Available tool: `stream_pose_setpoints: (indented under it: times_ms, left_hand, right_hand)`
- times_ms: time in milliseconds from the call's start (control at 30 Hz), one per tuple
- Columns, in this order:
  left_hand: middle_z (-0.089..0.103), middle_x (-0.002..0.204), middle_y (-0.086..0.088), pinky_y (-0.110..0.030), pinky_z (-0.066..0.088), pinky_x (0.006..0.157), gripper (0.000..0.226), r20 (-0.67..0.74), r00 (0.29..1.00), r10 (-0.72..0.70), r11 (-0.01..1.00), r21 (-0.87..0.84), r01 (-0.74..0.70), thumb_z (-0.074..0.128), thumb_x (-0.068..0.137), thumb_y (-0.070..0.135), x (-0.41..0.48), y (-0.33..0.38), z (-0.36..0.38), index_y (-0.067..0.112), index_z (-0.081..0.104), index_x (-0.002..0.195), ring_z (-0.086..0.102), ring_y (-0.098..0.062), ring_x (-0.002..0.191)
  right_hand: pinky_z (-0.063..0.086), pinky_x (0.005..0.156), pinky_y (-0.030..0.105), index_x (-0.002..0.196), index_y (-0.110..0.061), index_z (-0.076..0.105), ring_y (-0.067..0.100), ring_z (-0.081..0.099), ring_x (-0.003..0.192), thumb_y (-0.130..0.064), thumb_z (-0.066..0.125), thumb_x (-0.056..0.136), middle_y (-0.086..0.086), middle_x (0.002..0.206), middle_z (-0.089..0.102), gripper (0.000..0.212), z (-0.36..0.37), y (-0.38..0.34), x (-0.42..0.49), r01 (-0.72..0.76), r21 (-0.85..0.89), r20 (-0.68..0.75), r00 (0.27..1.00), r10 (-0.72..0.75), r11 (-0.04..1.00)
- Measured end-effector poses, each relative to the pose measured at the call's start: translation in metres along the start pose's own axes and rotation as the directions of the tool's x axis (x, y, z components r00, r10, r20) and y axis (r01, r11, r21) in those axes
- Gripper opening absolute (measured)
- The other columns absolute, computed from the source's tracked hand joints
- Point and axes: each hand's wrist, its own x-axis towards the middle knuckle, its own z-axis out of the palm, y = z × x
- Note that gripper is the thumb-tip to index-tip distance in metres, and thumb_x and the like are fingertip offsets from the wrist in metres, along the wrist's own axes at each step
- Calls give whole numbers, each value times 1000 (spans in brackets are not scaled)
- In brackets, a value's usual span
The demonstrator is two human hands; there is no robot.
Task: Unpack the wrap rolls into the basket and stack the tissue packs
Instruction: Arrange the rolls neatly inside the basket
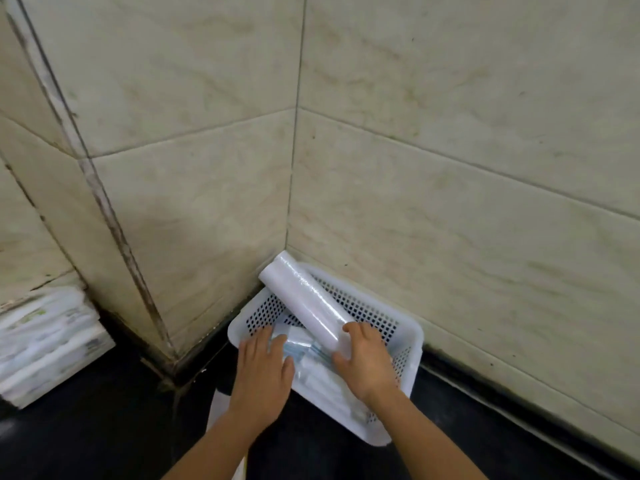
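A wrap roll (304,299) is gripped at its near end by the right hand (367,362), fingers curled around it, its far end tilted up over the rim of the white perforated basket (408,336) in the tiled wall corner. The left hand (265,367) is laid flat, fingers spread, on wrapped packs (311,362) inside the basket. Tissue packs (45,344) are stacked well apart, at left, on the dark surface (104,427).

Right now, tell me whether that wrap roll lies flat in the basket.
Not flat: the wrap roll slants, far end on the basket rim, near end in the right hand.
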Motion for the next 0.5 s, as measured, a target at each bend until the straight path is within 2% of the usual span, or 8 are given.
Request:
stream_pose_setpoints:
  times_ms: [100, 233, 300, 400, 500]
  left_hand:
    - [56, 133, -11, -48, 29, 113, 57, -40, 999, -8, 1000, 11, 8, 20, 89, 36, 2, 3, 6, 12, 60, 123, 49, -27, 126]
    - [62, 124, -8, -48, 36, 107, 49, -109, 994, 8, 1000, -2, -8, 26, 90, 31, -2, 4, 11, 13, 65, 115, 57, -25, 115]
    - [63, 122, -7, -44, 33, 107, 48, -121, 993, 7, 1000, 8, -6, 28, 89, 32, -1, 4, 11, 14, 64, 115, 58, -26, 112]
    - [60, 125, -1, -37, 24, 106, 48, -53, 998, -27, 1000, 6, 27, 35, 87, 36, 3, 2, 7, 19, 55, 127, 54, -20, 116]
    - [44, 139, -1, -38, 20, 107, 56, 17, 999, -42, 994, -96, 44, 55, 87, 33, 21, -1, 8, 24, 36, 140, 37, -19, 128]
  right_hand:
    - [38, 98, 37, 125, -18, 46, 21, 44, 112, -44, 63, 84, 1, 122, 49, 51, 13, 3, 16, 12, -51, 5, 1000, -12, 999]
    - [37, 97, 38, 119, -18, 48, 20, 44, 110, -48, 66, 80, 0, 116, 49, 53, 26, 10, 28, 5, -40, -27, 1000, -6, 999]
    - [39, 91, 36, 113, -17, 50, 19, 46, 104, -46, 71, 74, 0, 110, 50, 53, 29, 13, 31, 17, 14, -42, 999, -17, 1000]
    - [43, 83, 35, 100, -18, 54, 15, 47, 92, -42, 77, 65, -3, 99, 51, 48, 25, 16, 33, 13, 162, -42, 999, -7, 987]
    - [48, 71, 32, 89, -21, 54, 17, 52, 84, -39, 78, 61, -2, 92, 53, 41, 8, 16, 35, -5, 345, 12, 1000, 2, 938]
